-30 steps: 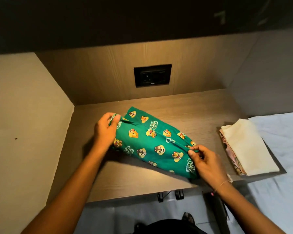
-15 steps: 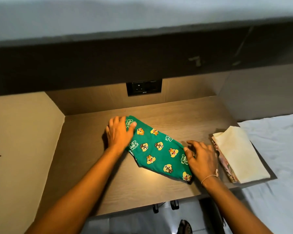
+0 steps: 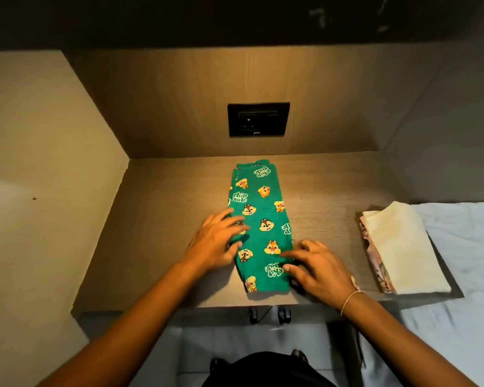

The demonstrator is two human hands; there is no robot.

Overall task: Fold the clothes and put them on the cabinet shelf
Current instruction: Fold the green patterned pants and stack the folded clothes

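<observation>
The left hand lies flat with fingers spread on the left edge of the green printed garment. This garment is folded into a long strip on the tabletop. The right hand rests open on its lower right edge. Further right lies a cream folded cloth.
</observation>
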